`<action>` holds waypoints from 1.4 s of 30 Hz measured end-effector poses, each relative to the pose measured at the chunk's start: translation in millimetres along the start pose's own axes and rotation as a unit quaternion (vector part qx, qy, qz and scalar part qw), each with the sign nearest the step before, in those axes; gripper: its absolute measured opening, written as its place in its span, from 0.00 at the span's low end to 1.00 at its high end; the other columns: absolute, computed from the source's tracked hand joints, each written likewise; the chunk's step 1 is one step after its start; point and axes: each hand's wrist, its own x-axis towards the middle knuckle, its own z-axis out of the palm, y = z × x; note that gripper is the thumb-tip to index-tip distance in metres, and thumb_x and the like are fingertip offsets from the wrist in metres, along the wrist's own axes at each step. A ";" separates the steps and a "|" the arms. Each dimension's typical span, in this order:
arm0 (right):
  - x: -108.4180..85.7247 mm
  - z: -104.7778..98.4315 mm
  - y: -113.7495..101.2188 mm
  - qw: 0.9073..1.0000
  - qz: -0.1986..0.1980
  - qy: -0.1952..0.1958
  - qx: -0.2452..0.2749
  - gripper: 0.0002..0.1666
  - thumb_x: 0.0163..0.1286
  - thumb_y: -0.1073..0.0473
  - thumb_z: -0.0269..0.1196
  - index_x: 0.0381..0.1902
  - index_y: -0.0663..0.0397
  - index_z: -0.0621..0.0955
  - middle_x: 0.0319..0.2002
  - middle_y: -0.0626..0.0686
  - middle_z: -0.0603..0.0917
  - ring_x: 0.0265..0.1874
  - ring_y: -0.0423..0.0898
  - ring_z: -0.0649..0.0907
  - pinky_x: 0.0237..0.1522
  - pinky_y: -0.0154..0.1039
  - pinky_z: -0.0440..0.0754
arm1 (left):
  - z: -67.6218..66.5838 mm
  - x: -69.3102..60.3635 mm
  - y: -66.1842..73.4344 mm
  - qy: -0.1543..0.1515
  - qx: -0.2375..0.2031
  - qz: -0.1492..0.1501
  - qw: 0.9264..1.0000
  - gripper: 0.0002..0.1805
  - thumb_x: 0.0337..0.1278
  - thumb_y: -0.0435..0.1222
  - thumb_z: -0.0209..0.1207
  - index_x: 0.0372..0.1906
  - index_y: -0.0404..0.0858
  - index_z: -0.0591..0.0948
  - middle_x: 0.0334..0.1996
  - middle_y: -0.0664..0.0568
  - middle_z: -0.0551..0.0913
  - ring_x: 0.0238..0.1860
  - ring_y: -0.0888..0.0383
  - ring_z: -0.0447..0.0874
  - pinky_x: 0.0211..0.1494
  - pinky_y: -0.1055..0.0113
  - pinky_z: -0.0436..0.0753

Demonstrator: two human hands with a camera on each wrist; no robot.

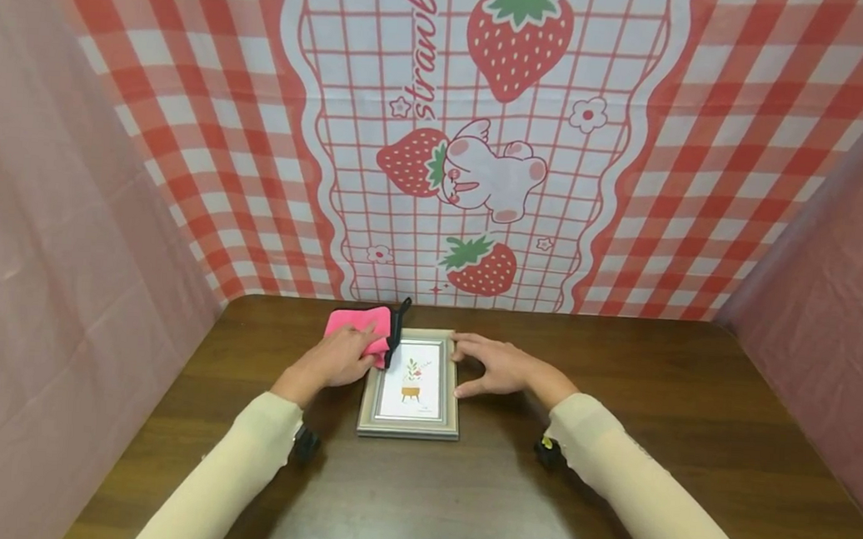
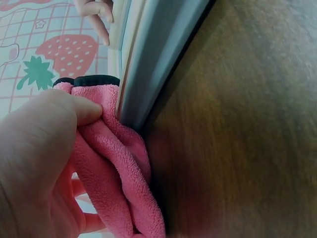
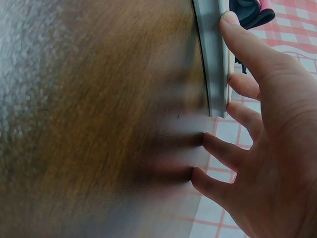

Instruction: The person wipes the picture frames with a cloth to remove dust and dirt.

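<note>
A picture frame (image 1: 454, 405) with a potted-plant print lies face up on the table. My left hand (image 1: 338, 356) is at the frame's upper left and grips a fluffy pink cloth (image 1: 356, 318) with black edging. The cloth overlaps the frame's left border. In the left wrist view, the thumb pinches the folded cloth (image 2: 111, 163) beside the frame's side. On the other side, my right hand (image 1: 500, 368) rests its thumb and two fingers on the frame's right edge. Its other two fingertips touch the tabletop in the right wrist view, fingers spread and slightly bent.
The brown wooden table (image 1: 611, 499) runs back to a strawberry-printed cloth backdrop (image 1: 486, 140). Pink fabric walls (image 1: 66, 236) stand at both sides. A black loop (image 1: 404, 305) sticks up from the pink cloth near the backdrop.
</note>
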 end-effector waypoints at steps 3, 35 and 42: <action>-3.4 -0.6 -3.5 1.000 -0.018 0.012 -0.004 0.40 0.66 0.18 0.72 0.63 0.33 0.83 0.90 0.53 0.68 0.81 0.65 0.78 0.69 0.76 0.79 | -10.9 -10.1 10.8 -0.006 -0.018 0.005 1.000 0.33 0.77 0.47 0.61 0.82 0.43 0.79 0.87 0.38 0.69 0.80 0.34 0.77 0.84 0.36 0.75; -15.3 -21.9 -32.2 1.000 -0.005 0.000 0.005 0.39 0.71 0.23 0.73 0.65 0.42 0.84 0.90 0.56 0.67 0.83 0.67 0.75 0.73 0.80 0.75 | -45.5 -103.5 97.3 -0.022 -0.020 -0.013 0.999 0.31 0.73 0.42 0.71 0.77 0.40 0.82 0.83 0.33 0.75 0.73 0.34 0.83 0.75 0.35 0.84; -7.2 -5.9 -9.4 1.000 -0.021 0.005 -0.012 0.42 0.68 0.21 0.73 0.66 0.39 0.83 0.90 0.55 0.67 0.83 0.65 0.76 0.74 0.75 0.77 | -42.5 -106.5 103.2 0.009 -0.013 -0.016 1.000 0.27 0.71 0.39 0.72 0.72 0.37 0.85 0.79 0.31 0.79 0.67 0.35 0.87 0.69 0.35 0.87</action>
